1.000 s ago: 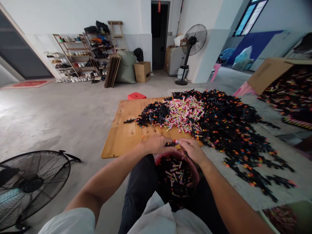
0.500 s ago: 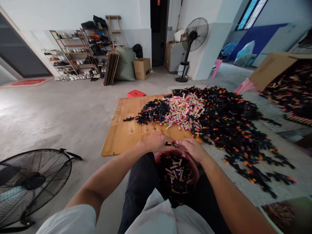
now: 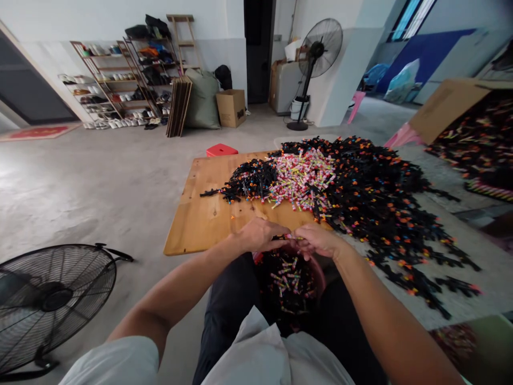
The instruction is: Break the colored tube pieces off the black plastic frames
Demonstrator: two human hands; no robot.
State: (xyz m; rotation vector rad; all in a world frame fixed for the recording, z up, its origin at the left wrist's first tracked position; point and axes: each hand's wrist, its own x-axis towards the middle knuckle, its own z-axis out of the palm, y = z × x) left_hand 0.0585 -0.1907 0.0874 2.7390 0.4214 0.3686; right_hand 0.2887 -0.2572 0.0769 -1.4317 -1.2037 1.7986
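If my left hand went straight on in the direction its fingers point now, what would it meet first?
Most likely the right hand, facing the left hand across a small toy piece; the exact gap is unclear.

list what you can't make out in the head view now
Head view:
- held piece: mostly covered by the hands
- bucket bottom: buried under parts
- near fan: cut off by left edge
- carton: cut off by right edge
- print on pink tubes: too small
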